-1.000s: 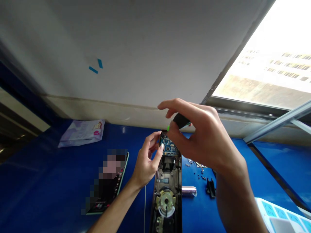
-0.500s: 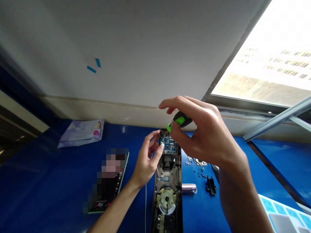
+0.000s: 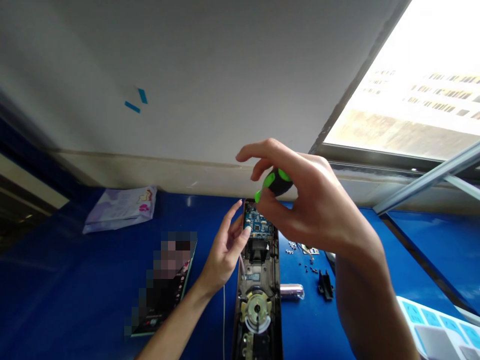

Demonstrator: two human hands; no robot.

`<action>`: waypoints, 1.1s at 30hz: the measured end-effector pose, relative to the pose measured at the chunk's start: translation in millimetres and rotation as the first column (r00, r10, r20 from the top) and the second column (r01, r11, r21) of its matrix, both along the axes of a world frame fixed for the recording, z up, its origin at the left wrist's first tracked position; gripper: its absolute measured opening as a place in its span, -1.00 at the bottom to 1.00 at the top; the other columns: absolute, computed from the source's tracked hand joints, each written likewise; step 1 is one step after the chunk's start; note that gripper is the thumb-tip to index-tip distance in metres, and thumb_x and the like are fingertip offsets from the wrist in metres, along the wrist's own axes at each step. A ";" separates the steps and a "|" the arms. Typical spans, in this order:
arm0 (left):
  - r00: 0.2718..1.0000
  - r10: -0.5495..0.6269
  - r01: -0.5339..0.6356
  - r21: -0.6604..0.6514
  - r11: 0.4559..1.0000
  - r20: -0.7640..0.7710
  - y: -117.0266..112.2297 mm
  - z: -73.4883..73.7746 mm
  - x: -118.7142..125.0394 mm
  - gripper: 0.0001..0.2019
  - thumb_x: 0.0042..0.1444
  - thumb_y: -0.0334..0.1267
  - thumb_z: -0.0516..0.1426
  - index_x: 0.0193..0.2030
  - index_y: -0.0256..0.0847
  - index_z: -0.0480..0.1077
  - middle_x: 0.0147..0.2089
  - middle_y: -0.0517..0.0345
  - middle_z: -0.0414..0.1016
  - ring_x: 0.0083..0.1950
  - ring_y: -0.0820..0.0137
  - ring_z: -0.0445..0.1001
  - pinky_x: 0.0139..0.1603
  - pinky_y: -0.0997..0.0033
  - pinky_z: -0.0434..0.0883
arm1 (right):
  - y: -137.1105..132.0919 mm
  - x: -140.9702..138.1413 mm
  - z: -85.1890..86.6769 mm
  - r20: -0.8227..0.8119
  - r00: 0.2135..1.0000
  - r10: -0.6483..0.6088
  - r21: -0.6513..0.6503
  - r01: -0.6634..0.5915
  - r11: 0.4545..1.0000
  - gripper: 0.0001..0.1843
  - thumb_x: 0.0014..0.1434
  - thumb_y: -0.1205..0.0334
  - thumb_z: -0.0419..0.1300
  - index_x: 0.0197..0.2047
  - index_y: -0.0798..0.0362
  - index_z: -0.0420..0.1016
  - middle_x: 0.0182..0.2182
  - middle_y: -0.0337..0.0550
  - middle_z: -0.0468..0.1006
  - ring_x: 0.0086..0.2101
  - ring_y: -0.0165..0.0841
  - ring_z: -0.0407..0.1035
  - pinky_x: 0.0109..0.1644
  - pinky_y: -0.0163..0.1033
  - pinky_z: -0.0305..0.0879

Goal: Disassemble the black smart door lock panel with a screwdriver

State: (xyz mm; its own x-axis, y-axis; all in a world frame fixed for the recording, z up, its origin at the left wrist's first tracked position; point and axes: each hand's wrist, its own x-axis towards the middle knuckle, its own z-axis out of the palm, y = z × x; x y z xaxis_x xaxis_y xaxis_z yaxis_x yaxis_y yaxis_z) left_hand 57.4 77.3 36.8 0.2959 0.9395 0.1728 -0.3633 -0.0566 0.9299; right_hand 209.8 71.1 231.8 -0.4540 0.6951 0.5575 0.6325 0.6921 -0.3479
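A long dark electronic lock housing [image 3: 243, 300] lies open-side up, stretching away from me, with a blue circuit board [image 3: 258, 226] at its far end. My left hand [image 3: 227, 250] grips the left edge beside the board; the thumb rests at the board's edge and the index finger extends. In my right hand [image 3: 313, 205] is a black and green screwdriver [image 3: 278, 182], pinched between thumb and fingers above the far end. Its handle is tilted, and the tip is hidden. Nearer me in the housing sits a round brass-coloured mechanism [image 3: 257, 307].
Right of the housing are small screws [image 3: 291, 246], a black plastic bracket [image 3: 325, 285] and a wrapped cylinder [image 3: 291, 291]. A dark printed box [image 3: 165, 295] and a pale packet [image 3: 120, 207] lie left on the blue table [image 3: 93, 280]. A metal bar [image 3: 423, 180] slants at right.
My right hand and the screwdriver have shifted slightly up and left, and the handle has turned a little. My left hand keeps its place on the housing. The view has shifted slightly.
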 end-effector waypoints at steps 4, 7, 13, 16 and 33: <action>1.000 -0.006 0.006 0.001 1.000 0.000 -0.4 1.2 -0.3 -0.33 0.38 -0.02 0.22 0.55 -0.02 0.13 0.46 -0.05 0.43 0.54 0.04 0.30 0.60 -0.08 0.18 | 3.0 -5.0 -1.0 -0.004 0.990 -0.141 0.102 0.141 0.985 -0.90 0.33 0.25 0.25 -0.13 0.05 0.59 -0.43 -0.27 0.53 -0.50 -0.48 0.26 -0.37 -0.25 0.19; 1.000 -0.011 0.011 0.000 1.000 -0.007 -0.2 2.5 -0.8 -0.34 0.38 -0.03 0.22 0.54 0.01 0.13 0.47 -0.04 0.43 0.54 0.05 0.31 0.58 -0.07 0.23 | 5.9 -5.7 -0.8 0.008 0.979 -0.203 0.133 0.200 0.971 -0.71 0.43 0.08 0.24 -0.30 0.05 0.58 -0.55 -0.32 0.46 -0.56 -0.51 0.20 -0.40 -0.27 0.16; 1.000 -0.020 0.020 0.004 1.000 -0.001 0.2 1.3 -1.0 -0.32 0.37 0.00 0.23 0.55 -0.01 0.15 0.48 -0.05 0.41 0.54 0.05 0.30 0.59 -0.05 0.22 | 1.6 -1.4 4.4 0.060 0.991 -0.116 0.088 0.110 0.990 -0.65 0.33 0.44 0.12 0.11 0.04 0.56 -0.28 -0.22 0.64 -0.46 -0.48 0.36 -0.32 -0.29 0.28; 0.999 -0.031 0.031 0.004 1.000 0.019 0.2 0.0 -0.6 -0.33 0.37 -0.02 0.24 0.54 -0.02 0.17 0.48 -0.05 0.41 0.54 0.04 0.30 0.60 -0.07 0.20 | -2.2 -2.6 5.8 0.072 0.990 -0.120 0.082 0.114 0.990 -0.62 0.24 0.44 0.16 0.10 0.05 0.56 -0.28 -0.21 0.63 -0.44 -0.45 0.36 -0.31 -0.24 0.28; 1.000 -0.027 0.027 0.002 1.000 -0.007 -0.3 -0.7 -0.4 -0.32 0.38 0.02 0.22 0.55 -0.01 0.15 0.54 -0.02 0.32 0.59 0.04 0.19 0.61 -0.05 0.17 | -4.7 -2.1 3.5 0.074 0.981 -0.179 0.111 0.171 0.979 -0.69 0.33 0.32 0.22 0.12 0.09 0.58 -0.32 -0.18 0.63 -0.45 -0.42 0.37 -0.33 -0.20 0.32</action>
State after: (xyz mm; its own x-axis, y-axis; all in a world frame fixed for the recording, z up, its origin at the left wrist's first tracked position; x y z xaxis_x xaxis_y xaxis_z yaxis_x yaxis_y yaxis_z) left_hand 57.0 77.0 36.1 0.3226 0.9307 0.1723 -0.3581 -0.0485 0.9324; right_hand 207.7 66.4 235.3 -0.3781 0.7082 0.5963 0.7705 0.5977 -0.2214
